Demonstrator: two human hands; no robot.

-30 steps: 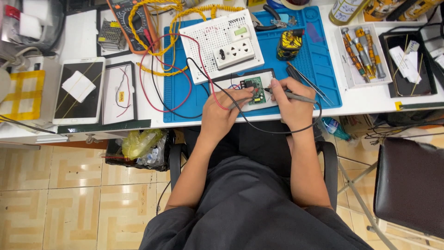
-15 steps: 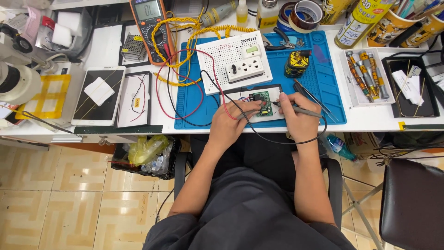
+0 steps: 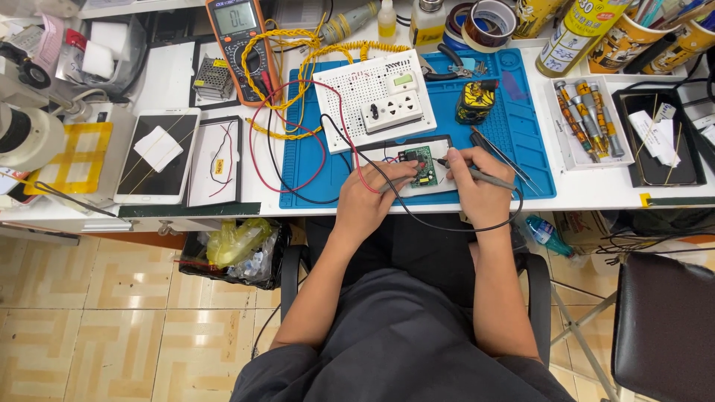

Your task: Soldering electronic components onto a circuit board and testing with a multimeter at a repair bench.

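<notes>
Right hand (image 3: 477,190) fingers are pinched around a black probe (image 3: 485,176), tip down on the small green circuit board (image 3: 421,166). Left hand (image 3: 372,199) fingers are curled tight on a red probe (image 3: 418,165), touching the same board from its 7 o'clock side. The board sits on a white tray (image 3: 372,154) at the near edge of the blue mat (image 3: 521,141), just at 12 o'clock from both hands.

To do this well I'd say keep both wrists planted on the desk, tips steady on one pad each, and don't let them bridge neighbours.

Further out: white socket box (image 3: 372,100) at 12 o'clock, orange meter (image 3: 237,26) at 11, yellow spray can (image 3: 577,33) with red cap band at 1 o'clock, tape rolls (image 3: 484,24) beside it.
</notes>
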